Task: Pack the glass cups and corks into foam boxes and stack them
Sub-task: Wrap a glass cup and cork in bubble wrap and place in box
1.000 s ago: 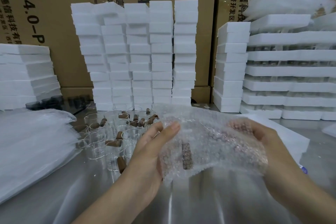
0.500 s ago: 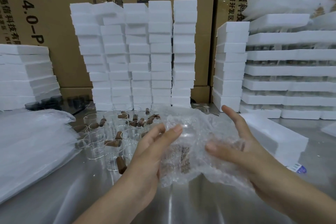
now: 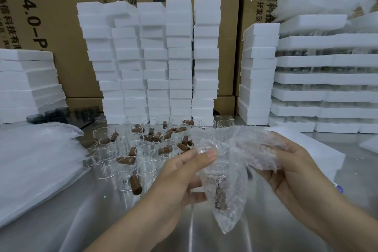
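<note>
A sheet of clear bubble wrap (image 3: pixel 227 180) hangs crumpled between my hands above the steel table, with a brown cork and a glass cup showing faintly through it. My left hand (image 3: pixel 180 176) pinches its left edge between thumb and fingers. My right hand (image 3: pixel 286 161) grips the upper right part, fingers curled round it. Behind my left hand stand several clear glass cups (image 3: pixel 106 159) with brown corks (image 3: pixel 136 185) lying among and inside them. A white foam box (image 3: pixel 319 149) lies flat just behind my right hand.
Tall stacks of small foam boxes (image 3: pixel 155 61) rise at the back centre, with more foam stacks at the right (image 3: pixel 257 73) and left (image 3: pixel 26 86). A pile of plastic bags (image 3: pixel 34 165) covers the left of the table. Cardboard cartons (image 3: pixel 61 6) form the back wall.
The flat-held bubble wrap has been folded and bunched. My right hand let go, reached over the top, and now grips it again; the lower end hangs down in a point.
</note>
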Motion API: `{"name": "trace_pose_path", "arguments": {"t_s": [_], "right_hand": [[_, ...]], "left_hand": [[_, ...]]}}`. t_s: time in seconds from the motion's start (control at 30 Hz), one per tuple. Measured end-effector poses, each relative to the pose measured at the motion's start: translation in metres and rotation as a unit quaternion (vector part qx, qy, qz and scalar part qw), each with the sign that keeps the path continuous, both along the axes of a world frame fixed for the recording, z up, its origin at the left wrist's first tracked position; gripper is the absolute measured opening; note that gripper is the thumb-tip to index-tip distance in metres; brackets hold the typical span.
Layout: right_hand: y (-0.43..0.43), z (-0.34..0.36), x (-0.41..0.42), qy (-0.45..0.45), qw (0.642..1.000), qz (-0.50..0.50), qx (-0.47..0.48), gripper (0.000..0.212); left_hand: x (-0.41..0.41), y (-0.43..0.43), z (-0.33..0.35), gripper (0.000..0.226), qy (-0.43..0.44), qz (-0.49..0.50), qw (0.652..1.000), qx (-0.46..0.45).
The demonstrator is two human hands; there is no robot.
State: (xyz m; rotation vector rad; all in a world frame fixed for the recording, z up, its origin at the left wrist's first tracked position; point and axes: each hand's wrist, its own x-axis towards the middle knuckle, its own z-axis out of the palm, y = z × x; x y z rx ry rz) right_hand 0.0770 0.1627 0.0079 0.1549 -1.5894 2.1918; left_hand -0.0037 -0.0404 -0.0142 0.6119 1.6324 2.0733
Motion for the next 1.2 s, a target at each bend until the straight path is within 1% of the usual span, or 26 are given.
{"name": "trace_pose_path", "arguments": {"t_s": [0.03,0.07,0.1,0.17,0.2,0.23,0.27,0.33,0.4,0.43,0.5,0.6,0.67,0.77,0.8,0.83,0.87,0.93,0.97,1.0,1.03,1.07,1.1,1.13,1.17,1.2], "right_hand": [[-0.003,-0.001,0.001,0.014,0.999,-0.026,0.031,0.03],[-0.004,-0.003,0.001,0.034,0.994,-0.06,0.089,0.021],[-0.005,-0.005,0.002,0.056,0.978,-0.102,0.173,0.021],[-0.01,-0.01,0.004,0.085,0.915,-0.177,0.351,0.036],[-0.013,-0.011,0.006,0.098,0.878,-0.202,0.423,0.037],[-0.015,-0.011,0.007,0.117,0.847,-0.21,0.475,0.036],[-0.016,-0.011,0.009,0.129,0.826,-0.206,0.509,0.035],[-0.017,-0.008,0.012,0.118,0.817,-0.169,0.539,0.032],[-0.016,-0.006,0.013,0.097,0.803,-0.13,0.574,0.023],[-0.015,-0.005,0.014,0.086,0.797,-0.113,0.587,0.022],[-0.014,-0.003,0.015,0.07,0.807,-0.071,0.582,0.024],[-0.017,-0.001,0.015,0.045,0.841,-0.023,0.539,0.035],[-0.016,-0.003,0.013,0.034,0.873,-0.016,0.487,0.033],[-0.017,-0.005,0.01,0.023,0.929,-0.06,0.365,0.017],[-0.018,-0.006,0.009,0.025,0.94,-0.087,0.328,0.015],[-0.018,-0.006,0.008,0.025,0.946,-0.118,0.3,0.017],[-0.018,-0.007,0.007,0.026,0.945,-0.152,0.289,0.022],[-0.016,-0.008,0.008,0.036,0.928,-0.209,0.305,0.023],[-0.015,-0.009,0.008,0.035,0.919,-0.223,0.325,0.02],[-0.015,-0.009,0.008,0.027,0.913,-0.218,0.344,0.015],[-0.013,-0.008,0.007,0.016,0.915,-0.193,0.354,0.013],[-0.011,-0.007,0.007,0.006,0.92,-0.147,0.363,0.008],[-0.008,-0.005,0.006,-0.005,0.925,-0.079,0.372,0.006],[-0.004,-0.004,0.007,-0.014,0.92,-0.017,0.391,0.014],[-0.001,-0.003,0.006,-0.025,0.911,0.022,0.411,0.021],[0.001,-0.003,0.004,-0.038,0.905,0.032,0.423,0.024]], "left_hand": [[0.0,0.0,-0.001,0.086,-0.001,-0.01,1.0,-0.002],[0.0,0.0,-0.001,0.072,0.001,-0.023,1.0,-0.004],[0.0,0.001,-0.001,0.064,0.0,-0.032,0.999,-0.006],[0.001,0.002,-0.004,0.058,-0.006,-0.033,0.999,-0.007],[0.0,0.002,-0.005,0.059,-0.008,-0.031,0.999,-0.007],[0.0,0.002,-0.005,0.059,-0.007,-0.028,1.0,-0.006],[0.001,0.002,-0.004,0.06,-0.005,-0.027,1.0,-0.005],[0.003,0.001,-0.002,0.061,0.008,-0.026,1.0,-0.011],[0.003,0.0,-0.002,0.063,0.022,-0.025,0.999,-0.017],[0.003,0.0,-0.001,0.064,0.025,-0.024,0.999,-0.016],[0.001,-0.001,-0.002,0.064,0.026,-0.028,0.999,-0.015],[-0.001,-0.003,-0.002,0.061,0.033,-0.028,0.999,-0.018],[-0.002,-0.004,-0.002,0.061,0.043,-0.039,0.998,-0.028],[-0.002,-0.003,-0.004,0.067,0.058,-0.043,0.996,-0.048],[-0.002,-0.002,-0.005,0.067,0.054,-0.044,0.996,-0.047],[-0.003,-0.002,-0.005,0.065,0.048,-0.047,0.997,-0.045],[-0.002,-0.001,-0.005,0.058,0.047,-0.054,0.997,-0.042],[-0.001,-0.001,-0.004,0.033,0.056,-0.063,0.995,-0.043],[-0.001,-0.001,-0.003,0.026,0.06,-0.061,0.995,-0.048],[-0.001,-0.001,-0.004,0.025,0.061,-0.06,0.995,-0.052],[-0.001,-0.002,-0.004,0.031,0.059,-0.06,0.995,-0.053],[-0.001,-0.002,-0.004,0.039,0.058,-0.059,0.995,-0.052],[-0.001,-0.003,-0.003,0.045,0.06,-0.058,0.995,-0.052],[-0.001,-0.003,-0.003,0.048,0.065,-0.058,0.995,-0.056],[0.0,-0.003,-0.003,0.052,0.069,-0.057,0.994,-0.061],[0.001,-0.003,-0.003,0.058,0.069,-0.052,0.994,-0.063]]}}
